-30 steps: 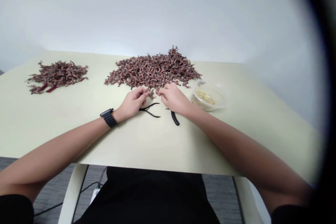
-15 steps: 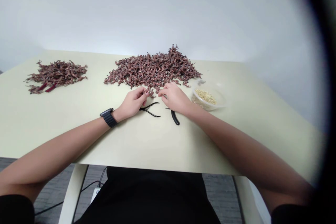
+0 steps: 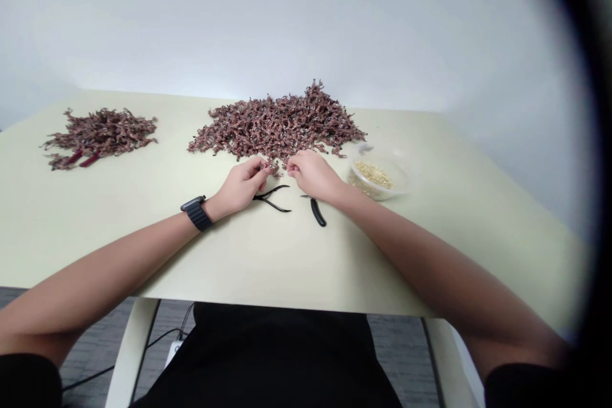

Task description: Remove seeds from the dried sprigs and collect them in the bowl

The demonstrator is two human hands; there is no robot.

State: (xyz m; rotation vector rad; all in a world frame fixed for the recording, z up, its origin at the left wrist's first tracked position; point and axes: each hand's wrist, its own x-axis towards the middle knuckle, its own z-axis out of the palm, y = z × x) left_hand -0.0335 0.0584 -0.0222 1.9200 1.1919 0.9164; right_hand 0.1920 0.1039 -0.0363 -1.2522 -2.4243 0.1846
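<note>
My left hand [image 3: 241,185] and my right hand [image 3: 310,175] meet at the near edge of a big heap of small reddish-brown pieces [image 3: 280,124]. Both pinch one small reddish-brown piece [image 3: 275,169] between their fingertips. Black pliers [image 3: 273,199] lie on the table just under my left hand. A second black-handled tool [image 3: 316,211] lies under my right wrist, partly hidden. A black watch [image 3: 196,213] is on my left wrist.
A smaller heap of the same reddish-brown pieces [image 3: 98,137] lies at the far left of the pale table [image 3: 268,261]. A clear bowl of small golden bits [image 3: 377,175] stands right of my right hand. A white wall rises behind the table.
My right hand has shifted slightly left toward my left hand. The view has moved a little; otherwise nothing differs.
</note>
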